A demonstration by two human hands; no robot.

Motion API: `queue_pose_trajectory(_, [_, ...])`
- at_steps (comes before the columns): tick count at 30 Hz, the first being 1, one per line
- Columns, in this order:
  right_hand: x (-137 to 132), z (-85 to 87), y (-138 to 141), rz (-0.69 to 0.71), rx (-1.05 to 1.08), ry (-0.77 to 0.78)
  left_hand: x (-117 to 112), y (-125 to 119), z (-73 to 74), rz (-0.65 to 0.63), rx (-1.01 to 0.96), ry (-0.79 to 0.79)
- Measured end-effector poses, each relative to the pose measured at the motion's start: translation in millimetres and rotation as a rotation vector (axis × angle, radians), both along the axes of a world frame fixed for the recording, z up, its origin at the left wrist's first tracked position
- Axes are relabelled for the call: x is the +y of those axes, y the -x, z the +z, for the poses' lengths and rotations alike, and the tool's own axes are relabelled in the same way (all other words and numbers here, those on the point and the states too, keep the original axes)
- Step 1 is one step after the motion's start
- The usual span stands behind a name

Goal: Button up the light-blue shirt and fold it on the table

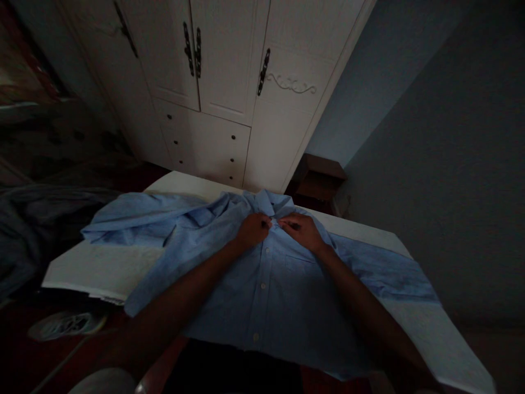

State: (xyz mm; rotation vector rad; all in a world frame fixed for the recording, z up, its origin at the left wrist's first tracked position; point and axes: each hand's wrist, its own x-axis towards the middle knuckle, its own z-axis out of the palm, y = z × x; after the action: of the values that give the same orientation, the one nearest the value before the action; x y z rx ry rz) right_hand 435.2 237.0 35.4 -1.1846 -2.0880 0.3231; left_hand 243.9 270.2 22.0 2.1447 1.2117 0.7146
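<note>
Arms [194, 290] reach over the shirt [233, 298], lower buttons [263, 286] seemingly fastened; left hand [251, 232] and right hand [303, 232], fingers [266, 221] pinching its front below the collar [266, 202], apparently undone there

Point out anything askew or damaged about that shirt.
On the blue shirt, the sleeve at left looks rumpled and bent, while the sleeve at right lies flatter. No damage stands out, though the picture is dark.
</note>
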Motion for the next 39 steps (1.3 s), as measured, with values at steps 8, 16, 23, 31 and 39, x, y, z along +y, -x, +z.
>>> queue_pose_trajectory(8, [-10,-5.8,13,0.005,-0.062,-0.088,-2,-1,0.2,0.014,-0.025,-0.012])
queue_pose_trajectory(16, [-13,-20.3,16,-0.127,-0.095,-0.12,-4,-2,0.1,0.01,-0.044,0.005])
queue_pose_trajectory(23, [-13,-26.6,17,-0.186,0.048,-0.046,-3,-3,-2.1,-0.008,-0.09,0.012])
queue_pose_trajectory(31, [-7,-38.8,16,-0.292,0.39,0.232,-2,-4,-8.2,-0.036,-0.109,-0.047])
queue_pose_trajectory(39, [-6,-32.3,18,-0.351,0.505,0.408,-1,-5,-15.6,-0.078,-0.117,-0.07])
